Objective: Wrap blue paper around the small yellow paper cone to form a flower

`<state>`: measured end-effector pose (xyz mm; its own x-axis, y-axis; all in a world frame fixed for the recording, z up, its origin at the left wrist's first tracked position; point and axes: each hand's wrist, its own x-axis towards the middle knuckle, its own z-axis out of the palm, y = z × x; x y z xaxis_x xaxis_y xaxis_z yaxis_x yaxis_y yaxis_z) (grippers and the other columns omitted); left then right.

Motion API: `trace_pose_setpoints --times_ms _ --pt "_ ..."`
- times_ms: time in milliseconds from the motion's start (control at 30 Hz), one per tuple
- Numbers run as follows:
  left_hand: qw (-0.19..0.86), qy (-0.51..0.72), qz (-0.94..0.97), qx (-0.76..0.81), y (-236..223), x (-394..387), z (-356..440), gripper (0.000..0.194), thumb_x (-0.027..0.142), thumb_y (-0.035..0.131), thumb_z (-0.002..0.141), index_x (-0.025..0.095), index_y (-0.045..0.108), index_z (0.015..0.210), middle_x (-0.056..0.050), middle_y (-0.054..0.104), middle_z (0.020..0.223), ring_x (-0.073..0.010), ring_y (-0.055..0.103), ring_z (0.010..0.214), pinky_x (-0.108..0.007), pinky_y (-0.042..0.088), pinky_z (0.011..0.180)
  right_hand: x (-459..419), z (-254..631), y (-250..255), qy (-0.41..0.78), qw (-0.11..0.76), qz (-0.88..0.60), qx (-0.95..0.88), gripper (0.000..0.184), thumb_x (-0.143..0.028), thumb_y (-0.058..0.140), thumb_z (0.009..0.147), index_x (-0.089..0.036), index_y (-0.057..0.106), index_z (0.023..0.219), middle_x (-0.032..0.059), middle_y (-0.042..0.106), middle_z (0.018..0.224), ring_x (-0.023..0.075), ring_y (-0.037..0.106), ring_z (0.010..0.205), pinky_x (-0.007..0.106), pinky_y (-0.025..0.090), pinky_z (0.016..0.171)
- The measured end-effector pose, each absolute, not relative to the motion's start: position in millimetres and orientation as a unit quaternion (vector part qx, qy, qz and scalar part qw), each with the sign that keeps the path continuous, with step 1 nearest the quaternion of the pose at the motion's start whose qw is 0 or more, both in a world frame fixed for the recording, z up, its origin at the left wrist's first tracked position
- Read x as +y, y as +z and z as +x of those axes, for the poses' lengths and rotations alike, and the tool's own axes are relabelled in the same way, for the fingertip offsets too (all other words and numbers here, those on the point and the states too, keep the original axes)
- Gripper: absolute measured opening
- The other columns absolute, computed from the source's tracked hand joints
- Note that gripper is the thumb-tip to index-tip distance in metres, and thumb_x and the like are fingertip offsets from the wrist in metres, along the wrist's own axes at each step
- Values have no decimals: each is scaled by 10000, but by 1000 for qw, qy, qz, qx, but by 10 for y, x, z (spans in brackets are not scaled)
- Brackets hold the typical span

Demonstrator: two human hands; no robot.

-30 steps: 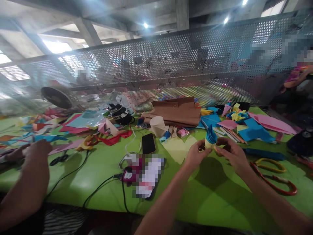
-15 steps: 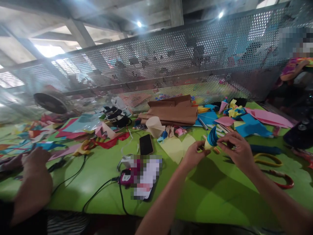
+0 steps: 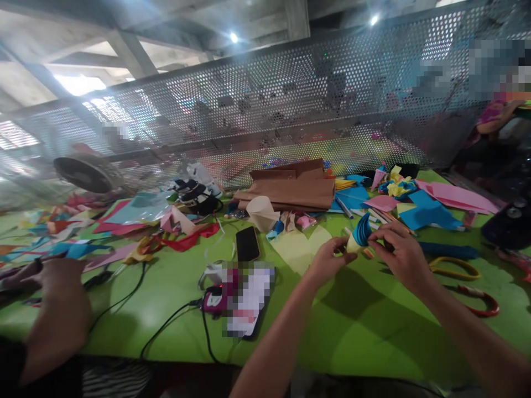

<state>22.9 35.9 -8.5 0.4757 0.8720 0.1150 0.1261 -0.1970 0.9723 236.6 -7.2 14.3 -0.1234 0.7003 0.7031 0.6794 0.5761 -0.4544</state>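
Both my hands hold a small folded paper piece (image 3: 359, 235), blue on top and pale yellow below, a little above the green table (image 3: 365, 326). My left hand (image 3: 327, 260) pinches its lower left side with fingers closed. On its right side my right hand (image 3: 400, 254) curls its fingers around the blue part. A pale yellow sheet (image 3: 298, 249) lies on the table just left of my hands.
A black phone (image 3: 247, 243) and cables (image 3: 166, 326) lie at centre. Brown card (image 3: 294, 188) and coloured paper (image 3: 431, 213) are piled behind. Scissors (image 3: 468, 276) with red and yellow handles lie at right. Another person's hand (image 3: 53, 298) works at left. A perforated metal screen (image 3: 290, 110) backs the table.
My hands have tilted the paper piece slightly and shifted a little right. The other person's hand at left has drawn nearer the table's front edge.
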Motion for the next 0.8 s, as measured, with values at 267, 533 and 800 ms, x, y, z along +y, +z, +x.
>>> trace_pose_setpoints --times_ms 267,533,800 --pt "471 359 687 421 -66 362 210 450 262 781 771 139 696 1195 -74 752 1040 -165 643 858 -286 498 806 -83 2389 162 54 536 -475 -696 54 -261 667 972 -258 706 1009 19 645 925 159 571 713 312 456 640" --pt "427 298 666 534 -20 136 233 578 462 828 732 192 636 1207 -31 722 913 -189 646 791 -276 455 677 -75 2464 170 43 547 -496 -673 94 -313 679 964 -243 708 1019 27 673 962 155 592 714 306 475 673" --pt "326 274 695 580 -145 -124 245 656 523 749 826 193 510 1341 -68 716 861 -252 673 772 -336 481 730 -142 2455 263 23 547 -502 -670 129 -325 715 926 -233 736 1014 26 678 908 154 578 680 303 463 640"
